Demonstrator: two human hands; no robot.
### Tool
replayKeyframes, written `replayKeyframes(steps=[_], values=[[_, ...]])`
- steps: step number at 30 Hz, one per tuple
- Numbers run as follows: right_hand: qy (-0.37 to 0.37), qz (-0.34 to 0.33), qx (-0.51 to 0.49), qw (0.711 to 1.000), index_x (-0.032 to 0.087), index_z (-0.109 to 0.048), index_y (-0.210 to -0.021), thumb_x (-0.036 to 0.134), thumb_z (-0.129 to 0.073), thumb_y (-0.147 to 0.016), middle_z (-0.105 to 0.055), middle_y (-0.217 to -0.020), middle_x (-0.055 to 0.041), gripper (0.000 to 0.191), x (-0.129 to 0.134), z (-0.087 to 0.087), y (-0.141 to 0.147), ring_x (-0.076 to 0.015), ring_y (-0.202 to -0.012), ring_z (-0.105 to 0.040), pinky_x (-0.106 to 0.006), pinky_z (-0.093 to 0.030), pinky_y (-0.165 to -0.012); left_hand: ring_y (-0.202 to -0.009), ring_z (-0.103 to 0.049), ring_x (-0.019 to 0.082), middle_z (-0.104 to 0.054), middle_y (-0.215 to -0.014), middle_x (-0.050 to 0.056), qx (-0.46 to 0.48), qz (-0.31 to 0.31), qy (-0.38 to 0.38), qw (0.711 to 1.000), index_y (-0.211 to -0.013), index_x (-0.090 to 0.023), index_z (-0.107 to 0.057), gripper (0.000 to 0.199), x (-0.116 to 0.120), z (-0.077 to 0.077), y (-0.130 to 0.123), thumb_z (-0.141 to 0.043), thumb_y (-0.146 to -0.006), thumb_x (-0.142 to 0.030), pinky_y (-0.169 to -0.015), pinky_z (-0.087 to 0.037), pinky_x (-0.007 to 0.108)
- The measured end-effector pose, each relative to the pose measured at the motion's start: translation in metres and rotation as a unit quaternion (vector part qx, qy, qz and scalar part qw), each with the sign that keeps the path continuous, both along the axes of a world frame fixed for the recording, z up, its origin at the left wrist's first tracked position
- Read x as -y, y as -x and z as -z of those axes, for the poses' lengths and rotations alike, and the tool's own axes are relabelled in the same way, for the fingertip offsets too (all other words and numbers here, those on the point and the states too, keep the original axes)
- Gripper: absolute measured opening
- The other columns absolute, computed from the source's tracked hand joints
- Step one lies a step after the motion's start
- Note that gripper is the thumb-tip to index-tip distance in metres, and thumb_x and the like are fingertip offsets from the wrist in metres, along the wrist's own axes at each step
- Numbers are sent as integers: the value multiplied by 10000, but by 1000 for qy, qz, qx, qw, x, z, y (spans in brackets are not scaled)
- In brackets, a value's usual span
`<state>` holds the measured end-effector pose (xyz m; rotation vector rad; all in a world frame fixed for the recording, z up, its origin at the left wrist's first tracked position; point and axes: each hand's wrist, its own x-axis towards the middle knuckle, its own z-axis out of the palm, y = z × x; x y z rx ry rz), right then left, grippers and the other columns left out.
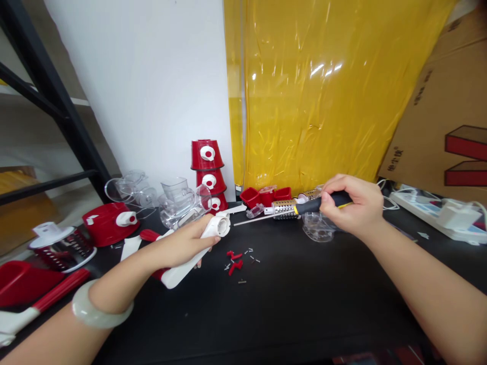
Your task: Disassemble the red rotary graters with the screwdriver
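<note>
My left hand [190, 243] is wrapped round a white plastic part [181, 272] with a round hollow end that faces right. In my right hand [350, 203] is a screwdriver [314, 205] with a black and yellow handle. Its long metal shaft points left, and the tip is a short gap away from the white part's round end. Small red pieces [236, 266] and several tiny screws [254, 258] lie on the black table [289, 309] below and between the hands.
Stacked red bases [208, 177] stand at the back. Clear plastic parts [177, 200], a red base [108, 223] and a grater drum [63, 248] sit to the left. Another drum [283, 209] lies behind the screwdriver. A power strip [437, 213] is at the right.
</note>
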<state>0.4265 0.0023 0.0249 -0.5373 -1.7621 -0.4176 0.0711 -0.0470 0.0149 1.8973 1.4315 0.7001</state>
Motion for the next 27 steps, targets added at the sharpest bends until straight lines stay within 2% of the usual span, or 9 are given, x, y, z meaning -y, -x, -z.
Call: replayKeyframes(steps=[2,4,7,11,14,18,21,24,27], values=[[-2,5,0,1000,231,-558,-689,134,-638,-682,-642,-648,16,125,-1,0,-1,-154,-544,-600,-298,-466,-528,-918,-619,276,-647,-1059,69,-87,7,-49,995,-1093,-240,-600,364,-1,2,2,-587,-823,-485,-729,-512,335],[5,8,2,1000,232,-555,-683,147,-628,-692,-639,-635,16,113,-1,-1,-1,-154,-533,-596,-296,-463,-521,-876,-628,293,-661,-998,83,-166,-3,-74,983,-1101,-231,-588,361,0,3,1,-526,-857,-491,-729,-495,366],[13,20,22,999,230,-551,-676,153,-618,-700,-629,-606,23,105,-1,0,2,-146,-512,-584,-284,-450,-510,-816,-642,321,-682,-935,118,-282,-19,-106,954,-1166,-203,-575,388,5,5,-6,-454,-889,-446,-720,-469,406],[-4,86,48,995,222,-540,-674,142,-602,-703,-610,-593,26,106,-5,4,8,-139,-521,-570,-270,-417,-514,-978,-652,367,-664,-1202,144,-400,-7,-178,899,-1411,-269,-449,511,11,9,-19,-395,-913,-369,-777,-468,441],[2,119,58,991,217,-534,-686,149,-577,-739,-599,-609,24,97,-9,10,15,-134,-545,-558,-263,-408,-544,-1020,-656,351,-644,-1278,116,-395,-7,-206,895,-1439,-299,-424,520,12,13,-24,-386,-923,-351,-795,-477,431],[37,116,61,991,208,-536,-716,151,-557,-778,-601,-648,20,87,-13,22,25,-129,-593,-559,-254,-421,-610,-883,-681,299,-723,-1043,97,-339,-21,-193,920,-1241,-235,-574,381,10,14,-25,-382,-932,-348,-726,-474,377],[58,98,61,992,200,-536,-729,158,-552,-817,-597,-665,11,99,-18,33,31,-130,-618,-564,-248,-421,-624,-832,-683,271,-723,-926,78,-288,-21,-160,944,-1058,-213,-615,304,7,12,-24,-400,-929,-386,-709,-470,345],[95,84,82,989,192,-550,-766,229,-538,-895,-613,-710,-13,135,-23,44,35,-145,-666,-589,-257,-435,-653,-727,-694,234,-708,-862,48,-230,-22,-105,967,-1072,-210,-592,300,5,11,-23,-428,-917,-408,-698,-487,326],[158,104,133,973,183,-573,-851,380,-579,-915,-651,-814,-47,208,-24,50,38,-177,-744,-626,-279,-454,-676,-618,-687,200,-690,-841,28,-180,-20,-58,982,-1076,-202,-573,293,3,12,-22,-447,-904,-403,-676,-506,316]])
